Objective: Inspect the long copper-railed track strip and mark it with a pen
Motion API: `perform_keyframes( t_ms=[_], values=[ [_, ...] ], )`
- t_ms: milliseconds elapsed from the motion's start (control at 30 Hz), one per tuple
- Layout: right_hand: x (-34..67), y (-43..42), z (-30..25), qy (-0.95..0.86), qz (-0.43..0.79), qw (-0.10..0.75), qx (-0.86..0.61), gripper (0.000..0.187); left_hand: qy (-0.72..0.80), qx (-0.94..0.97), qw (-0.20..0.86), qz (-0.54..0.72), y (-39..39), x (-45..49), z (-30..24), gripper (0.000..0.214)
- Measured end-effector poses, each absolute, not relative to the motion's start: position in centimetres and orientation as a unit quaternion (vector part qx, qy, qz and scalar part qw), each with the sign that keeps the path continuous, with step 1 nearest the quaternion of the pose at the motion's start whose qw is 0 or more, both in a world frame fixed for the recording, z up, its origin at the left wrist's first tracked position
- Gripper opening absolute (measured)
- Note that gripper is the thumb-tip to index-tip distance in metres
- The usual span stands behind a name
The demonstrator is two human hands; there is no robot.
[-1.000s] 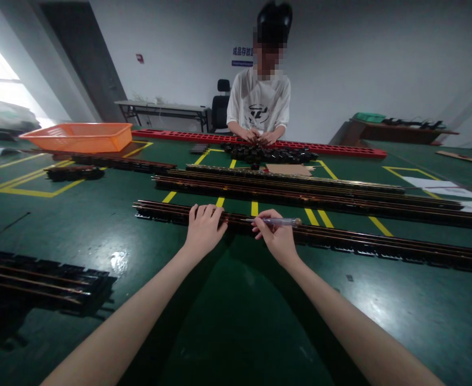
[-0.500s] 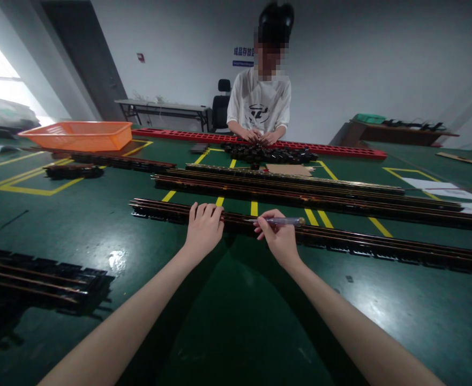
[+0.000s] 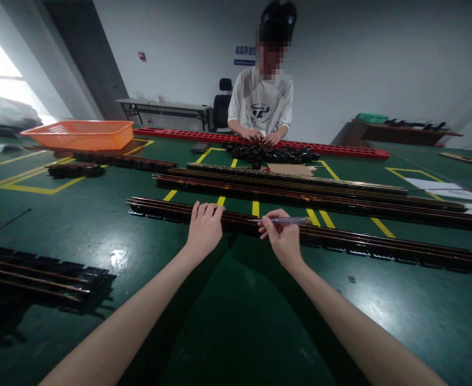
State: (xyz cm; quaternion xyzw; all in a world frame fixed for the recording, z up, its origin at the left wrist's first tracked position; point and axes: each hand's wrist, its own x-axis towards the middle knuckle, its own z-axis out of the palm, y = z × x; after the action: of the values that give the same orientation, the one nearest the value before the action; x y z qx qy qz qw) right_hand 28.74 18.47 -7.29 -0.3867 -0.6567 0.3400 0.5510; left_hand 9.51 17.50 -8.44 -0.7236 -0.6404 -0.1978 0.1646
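An orange basket [image 3: 95, 140] is set at the far left of the green counter [image 3: 79, 220]; its slatted wall is seen from a low angle, and its contents cannot be told. A green bin [image 3: 371, 117] is set on a brown side table [image 3: 404, 131] at the back right; what is inside it is likewise hidden.

The near black strip [image 3: 360, 242], along which copper-coloured rods are laid, is stretched across the counter in front of both hands. Its left end is seen a little beyond the left hand [image 3: 205, 230], and its other end is cut off by the right border of the view. The left hand is laid palm down over the strip, fingers slightly spread; whether its grip is closed around anything cannot be told. By the right hand [image 3: 282, 236], a slim clear-handled tool [image 3: 290, 220] is held in a closed grip between thumb and fingers, its thin tip pointed left over the strip; contact at the tip cannot be made out.

Open green surface is left between the forearms and on the near side of the strip. At the lower left, room is bounded by a rodded black stack [image 3: 30, 276], whose right end lies apart from the left forearm. Beyond the strip, a narrow gap crossed by yellow lines [image 3: 255, 208] is left before the long bundles [image 3: 300, 193]. Farther back, a pile of black parts [image 3: 292, 154] is handled by a co-worker [image 3: 262, 102] beside a red slotted rail [image 3: 352, 151].
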Motion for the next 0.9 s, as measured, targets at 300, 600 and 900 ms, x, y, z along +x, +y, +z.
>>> perform_keyframes(
  t_ms=[300, 600, 900],
  values=[
    [28.89, 18.28, -7.00, -0.654, 0.319, 0.558, -0.398, 0.019, -0.638, -0.726, 0.164, -0.199, 17.56, 9.43, -8.48, 0.037],
    [28.90, 18.39, -7.12, -0.659, 0.328, 0.550, -0.395, 0.019, -0.632, -0.729, 0.158, -0.211, 17.62, 9.29, -8.61, 0.037],
    [28.86, 18.42, -7.08, -0.659, 0.329, 0.548, -0.396, 0.017, -0.624, -0.736, 0.135, -0.227, 17.55, 9.28, -8.32, 0.041]
  ],
)
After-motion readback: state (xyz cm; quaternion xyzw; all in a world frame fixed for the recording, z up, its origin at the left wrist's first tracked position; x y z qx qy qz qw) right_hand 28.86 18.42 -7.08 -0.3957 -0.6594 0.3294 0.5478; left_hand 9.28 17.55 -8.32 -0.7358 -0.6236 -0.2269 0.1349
